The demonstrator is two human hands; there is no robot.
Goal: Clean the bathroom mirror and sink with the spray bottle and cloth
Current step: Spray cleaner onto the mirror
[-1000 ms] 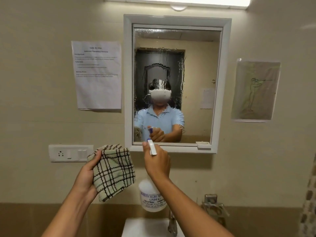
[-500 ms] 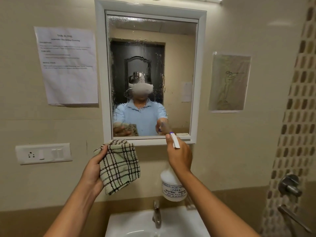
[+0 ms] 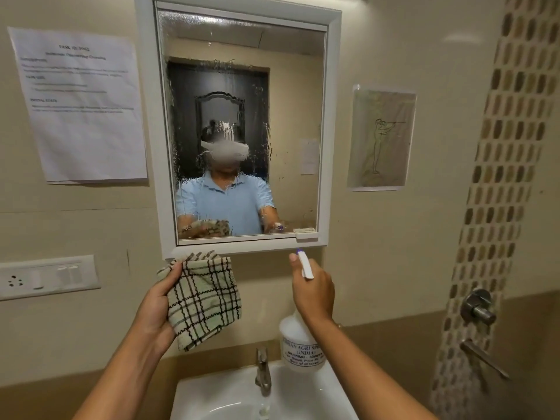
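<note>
Droplets streak mirror; left hand grips checked cloth, right hand white spray bottle.

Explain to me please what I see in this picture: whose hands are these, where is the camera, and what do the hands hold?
There is no machine here. A person wears a camera on the head, so the picture shows their own two arms from above, and their reflection in the mirror. The glass is wet, with spray running down it.

The left hand grips a checked cloth, held up below the mirror frame. The right hand grips a white spray bottle by its neck, nozzle pointing toward the mirror.

Below is a white sink with a metal tap. On the wall are a printed sheet at left, a drawing at right, and a switch plate.
</note>
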